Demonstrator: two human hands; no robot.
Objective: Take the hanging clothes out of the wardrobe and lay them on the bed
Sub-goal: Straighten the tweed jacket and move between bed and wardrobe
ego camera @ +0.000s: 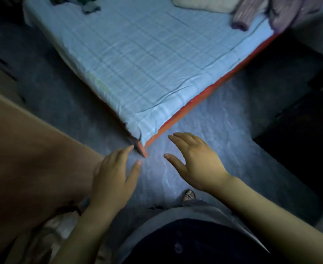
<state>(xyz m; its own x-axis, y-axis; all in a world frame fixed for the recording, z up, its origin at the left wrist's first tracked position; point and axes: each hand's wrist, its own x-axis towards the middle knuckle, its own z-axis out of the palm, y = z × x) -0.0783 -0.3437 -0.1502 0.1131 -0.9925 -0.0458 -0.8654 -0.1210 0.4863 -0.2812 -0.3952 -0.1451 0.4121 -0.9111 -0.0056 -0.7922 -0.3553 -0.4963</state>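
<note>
The bed [147,60] has a pale blue checked sheet and an orange side, and its near corner points at me. A purple ribbed garment [252,14] and a cream one [204,3] lie at its far right. Dark clothes [88,5] lie at its far left. My left hand [115,176] hovers just below the bed corner, fingers spread, holding nothing. My right hand [196,161] hovers to the right of the corner, also spread and empty. A brown panel [29,159], possibly the wardrobe door, fills the lower left. No hanging clothes are visible.
Grey floor [214,130] surrounds the bed. Dark furniture [299,130] stands at the right. My foot in a sandal [189,195] shows below my right hand. A pale bundle [48,235] lies at the bottom left by the brown panel.
</note>
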